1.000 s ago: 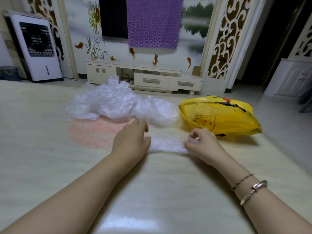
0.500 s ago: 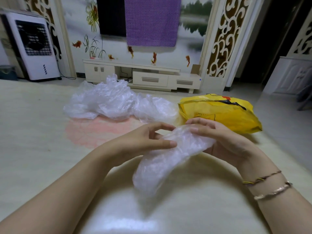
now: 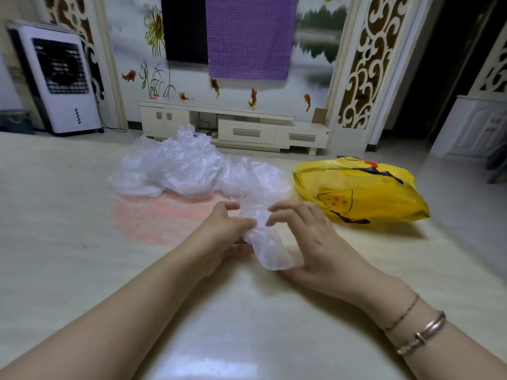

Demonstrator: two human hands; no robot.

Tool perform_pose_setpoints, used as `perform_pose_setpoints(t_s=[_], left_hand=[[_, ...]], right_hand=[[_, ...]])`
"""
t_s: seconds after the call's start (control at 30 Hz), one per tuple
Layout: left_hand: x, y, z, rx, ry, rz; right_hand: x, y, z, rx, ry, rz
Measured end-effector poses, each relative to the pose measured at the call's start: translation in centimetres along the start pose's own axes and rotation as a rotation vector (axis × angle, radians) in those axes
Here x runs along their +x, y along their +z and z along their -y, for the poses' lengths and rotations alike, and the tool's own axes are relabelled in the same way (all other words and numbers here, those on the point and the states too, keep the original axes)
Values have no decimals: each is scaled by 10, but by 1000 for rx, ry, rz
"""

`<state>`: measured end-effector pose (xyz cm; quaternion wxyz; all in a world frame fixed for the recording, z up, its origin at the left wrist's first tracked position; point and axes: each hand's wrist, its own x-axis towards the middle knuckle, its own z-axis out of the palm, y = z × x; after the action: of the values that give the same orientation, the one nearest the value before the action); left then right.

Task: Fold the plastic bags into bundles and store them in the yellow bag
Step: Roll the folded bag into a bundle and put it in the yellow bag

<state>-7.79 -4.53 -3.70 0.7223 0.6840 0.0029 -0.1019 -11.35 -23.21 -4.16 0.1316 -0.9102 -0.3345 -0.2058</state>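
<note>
Pale glossy table (image 3: 68,242) is stretching wide, its near and left parts lying bare, far edge meeting the floor before a white TV cabinet (image 3: 233,127). Clear bag pile (image 3: 186,168) is sitting mid-table, yellow bag (image 3: 384,193) just right of it near the right edge. Left hand (image 3: 219,237) is pinching a crumpled plastic bag (image 3: 263,237); right hand (image 3: 310,242) is cupping it, fingers loosely spread.

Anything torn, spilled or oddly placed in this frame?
Nothing stands out. The pile of clear bags lies crumpled but together on the table, the yellow bag lies on its side beside it, and both hands work one clear bag.
</note>
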Motion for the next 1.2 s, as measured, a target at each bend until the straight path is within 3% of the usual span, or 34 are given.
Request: perform_pose_setpoints(t_s=[0.13,0.23,0.3,0.4,0.47,0.57,0.7,0.9,0.97,1.07,1.2], left_hand=[[1,-1,5,309,119,-74],[-1,-5,3,685,419,-221],[-4,-8,-5,645,553,-216],[-5,-8,-12,481,430,35],[-6,-6,-10,529,302,108],[-4,-5,-4,578,132,47],[-5,1,-6,602,110,-21],[-1,-2,-1,698,97,-38],[3,-3,2,695,104,-41],[4,-2,3,682,116,-50],[2,-3,2,664,113,-39]], right_hand=[[1,1,-4,-7,-29,32],[0,2,-7,2,-36,35],[-1,3,-9,35,-23,61],[-2,2,-8,168,63,97],[-3,2,-7,283,143,87],[1,0,-4,457,265,71],[15,5,-7,611,415,-59],[23,24,-15,459,616,-90],[22,22,-14,388,589,-120],[19,14,-9,337,404,-224],[12,10,-4,312,296,-103]])
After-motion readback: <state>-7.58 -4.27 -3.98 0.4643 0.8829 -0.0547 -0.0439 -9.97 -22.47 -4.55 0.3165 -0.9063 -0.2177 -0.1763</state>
